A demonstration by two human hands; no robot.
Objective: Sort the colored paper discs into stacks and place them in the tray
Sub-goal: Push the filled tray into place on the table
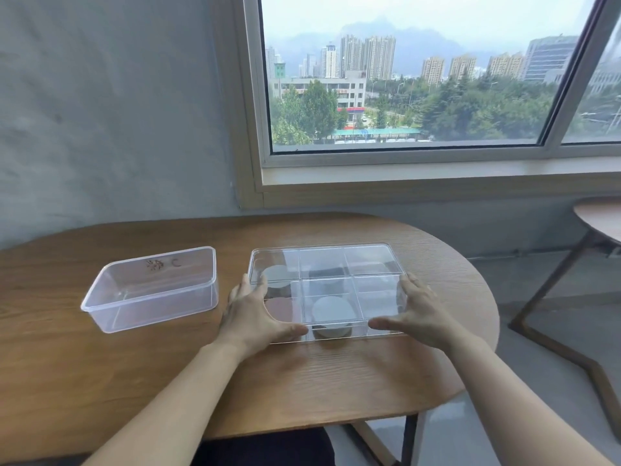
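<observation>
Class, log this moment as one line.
left hand: touches tray left side; right hand: touches right side; discs: inside tray; tub: left of tray

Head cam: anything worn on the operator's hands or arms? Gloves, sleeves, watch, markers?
Nothing worn. Left hand and right hand are ungloved, no rings visible. Left forearm and right forearm are bare to the frame's edge: no sleeves, watch, bands or markers.

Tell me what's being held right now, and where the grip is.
The clear divided tray, between both hands: left hand on its left end, right hand on its right end, thumbs along the near edge.
</observation>
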